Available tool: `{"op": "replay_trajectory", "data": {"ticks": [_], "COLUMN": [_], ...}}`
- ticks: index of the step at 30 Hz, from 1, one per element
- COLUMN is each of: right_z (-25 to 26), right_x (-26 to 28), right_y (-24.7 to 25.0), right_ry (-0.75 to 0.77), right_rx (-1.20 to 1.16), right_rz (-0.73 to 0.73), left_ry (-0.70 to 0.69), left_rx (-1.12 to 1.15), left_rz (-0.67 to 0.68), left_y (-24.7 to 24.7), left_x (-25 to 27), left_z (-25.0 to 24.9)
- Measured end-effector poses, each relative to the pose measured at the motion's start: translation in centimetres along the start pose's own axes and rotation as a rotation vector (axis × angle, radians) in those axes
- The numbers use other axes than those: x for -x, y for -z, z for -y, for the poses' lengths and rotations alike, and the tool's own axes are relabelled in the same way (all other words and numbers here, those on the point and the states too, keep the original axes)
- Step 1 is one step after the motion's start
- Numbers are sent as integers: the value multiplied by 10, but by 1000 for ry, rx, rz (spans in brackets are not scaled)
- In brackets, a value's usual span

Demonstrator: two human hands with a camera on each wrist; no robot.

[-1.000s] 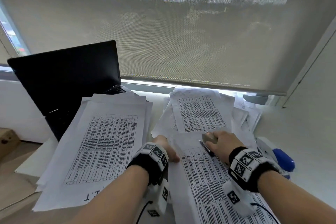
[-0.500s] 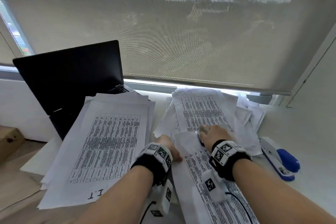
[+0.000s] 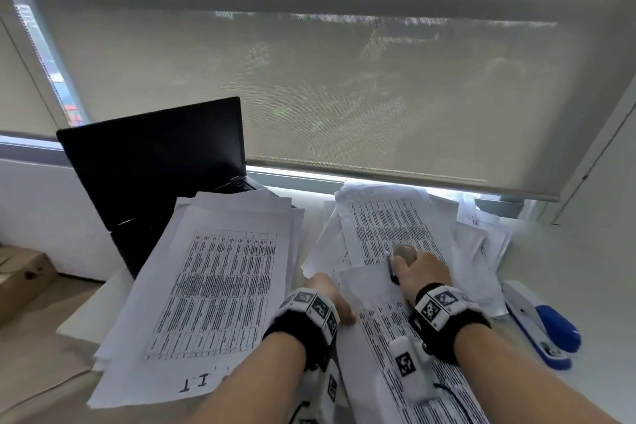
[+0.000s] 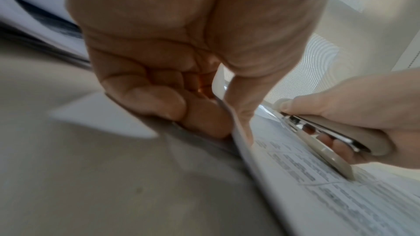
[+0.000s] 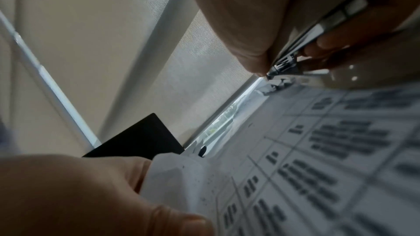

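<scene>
Left hand [image 3: 325, 291]: pinches the printed sheets [image 3: 387, 330] at the edge, right of the laptop [image 3: 155, 162].
Right hand [image 3: 424, 274]: wraps the beige stapler [image 3: 405, 250] at the sheets' top.
Risk: a loose pinch could let sheets slip, so the staple misses some.

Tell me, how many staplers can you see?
2. A beige stapler is in the right hand, on the papers. A blue stapler lies on the desk to the right. More could hide under paper.

Laptop [image 3: 155, 165] behind left paper stack [image 3: 213, 286]; held stapler [image 3: 404, 251] on sheets [image 3: 364, 282], loose stapler [image 3: 540, 323] to their right
</scene>
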State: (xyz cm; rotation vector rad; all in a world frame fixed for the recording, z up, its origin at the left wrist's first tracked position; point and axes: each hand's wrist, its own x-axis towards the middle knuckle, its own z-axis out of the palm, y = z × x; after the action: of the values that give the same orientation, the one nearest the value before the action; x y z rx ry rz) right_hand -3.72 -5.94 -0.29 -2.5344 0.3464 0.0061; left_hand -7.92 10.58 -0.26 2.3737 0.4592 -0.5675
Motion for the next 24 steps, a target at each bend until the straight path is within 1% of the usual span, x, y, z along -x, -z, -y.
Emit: {"op": "replay_trajectory", "data": {"ticks": [3, 7, 10, 13, 16, 19, 24], "right_z": [-12, -33, -43, -45, -44, -43, -42], "right_x": [-1, 4, 9, 10, 8, 6, 2], "right_y": [8, 23, 29, 31, 32, 32, 31], "right_ry": [56, 118, 110, 114, 102, 75, 30], "right_rx": [53, 136, 176, 193, 198, 215, 223], "right_rz": [-25, 25, 81, 105, 123, 138, 140], "left_ry": [5, -17, -69, -142, -208, -275, -351], "left_rx": [9, 28, 5, -3, -157, -357, -494], "left_rz": [15, 5, -10, -2, -27, -91, -169], "left_y": [2, -2, -5, -9, -8, -10, -17], "left_x": [0, -1, 2, -1, 4, 5, 5], "left_z": [0, 2, 3, 3, -2, -7, -14]}}
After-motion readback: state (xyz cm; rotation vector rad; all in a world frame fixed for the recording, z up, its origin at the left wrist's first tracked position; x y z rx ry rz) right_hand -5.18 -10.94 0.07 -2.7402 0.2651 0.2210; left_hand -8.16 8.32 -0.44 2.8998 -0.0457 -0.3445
